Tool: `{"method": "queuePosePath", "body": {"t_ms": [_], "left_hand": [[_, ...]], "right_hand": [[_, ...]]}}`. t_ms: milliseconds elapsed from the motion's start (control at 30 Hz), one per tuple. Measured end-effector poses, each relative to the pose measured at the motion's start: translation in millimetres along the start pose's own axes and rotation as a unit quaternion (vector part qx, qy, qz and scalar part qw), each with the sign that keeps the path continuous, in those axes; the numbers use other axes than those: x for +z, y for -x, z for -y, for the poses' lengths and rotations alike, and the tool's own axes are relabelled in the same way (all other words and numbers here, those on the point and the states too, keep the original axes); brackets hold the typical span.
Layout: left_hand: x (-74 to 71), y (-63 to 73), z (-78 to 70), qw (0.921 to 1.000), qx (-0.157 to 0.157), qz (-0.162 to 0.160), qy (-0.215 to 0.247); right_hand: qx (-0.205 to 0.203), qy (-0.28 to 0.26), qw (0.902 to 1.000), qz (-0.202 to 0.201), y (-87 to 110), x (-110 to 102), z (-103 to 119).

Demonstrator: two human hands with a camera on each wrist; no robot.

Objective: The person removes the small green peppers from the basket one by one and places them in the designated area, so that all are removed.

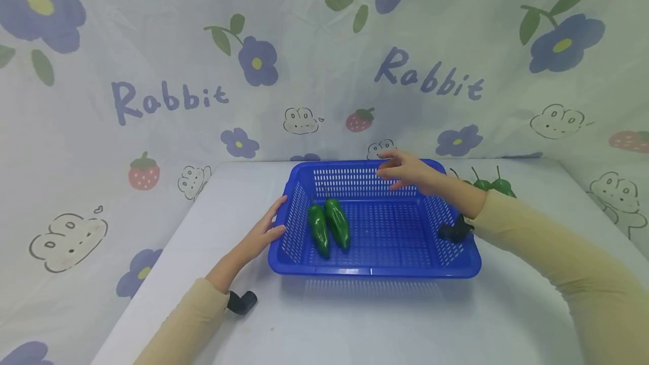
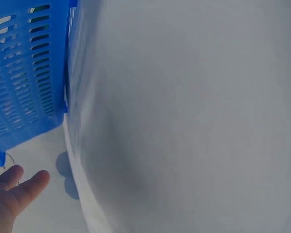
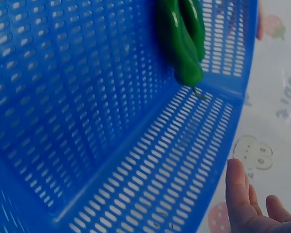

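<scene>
Two long green peppers (image 1: pixel 328 227) lie side by side in the left part of a blue plastic basket (image 1: pixel 375 271). My left hand (image 1: pixel 263 228) rests at the basket's left rim, its fingers extended along the outside. Above the back right part of the basket hovers my right hand (image 1: pixel 405 170), fingers loosely bent and holding nothing. In the right wrist view the peppers (image 3: pixel 182 43) lie at the far end of the basket, and the right hand (image 3: pixel 254 208) appears beyond the rim. The left wrist view shows a few fingers of the left hand (image 2: pixel 17 191) below the basket wall.
Several more green peppers (image 1: pixel 499 186) with thin stems sit on the white table (image 1: pixel 375 325), right of the basket and partly hidden by the right arm. Behind the table hangs a printed curtain (image 1: pixel 314 72). A black wrist camera (image 1: pixel 242 302) is on the left wrist.
</scene>
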State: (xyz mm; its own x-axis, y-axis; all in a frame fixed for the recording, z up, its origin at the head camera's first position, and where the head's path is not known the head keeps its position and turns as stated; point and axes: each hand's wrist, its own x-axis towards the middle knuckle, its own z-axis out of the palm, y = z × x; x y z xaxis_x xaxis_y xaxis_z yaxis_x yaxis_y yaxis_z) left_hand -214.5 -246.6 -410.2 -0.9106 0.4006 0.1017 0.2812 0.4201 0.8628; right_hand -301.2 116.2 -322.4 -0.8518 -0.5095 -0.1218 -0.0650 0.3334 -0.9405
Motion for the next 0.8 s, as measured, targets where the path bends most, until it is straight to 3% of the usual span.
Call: {"method": "queuePosePath", "body": {"t_ms": [433, 800], "left_hand": [[0.3, -1.0, 2.4, 1.0000, -0.004, 0.000, 0.000], [1.9, -1.5, 3.8, 1.0000, 0.001, 0.002, 0.008]], "right_hand": [[0.028, 0.006, 0.9996, -0.003, -22.7, 41, -12], [0.059, -0.038, 0.9975, 0.002, -40.4, 71, -25]]}}
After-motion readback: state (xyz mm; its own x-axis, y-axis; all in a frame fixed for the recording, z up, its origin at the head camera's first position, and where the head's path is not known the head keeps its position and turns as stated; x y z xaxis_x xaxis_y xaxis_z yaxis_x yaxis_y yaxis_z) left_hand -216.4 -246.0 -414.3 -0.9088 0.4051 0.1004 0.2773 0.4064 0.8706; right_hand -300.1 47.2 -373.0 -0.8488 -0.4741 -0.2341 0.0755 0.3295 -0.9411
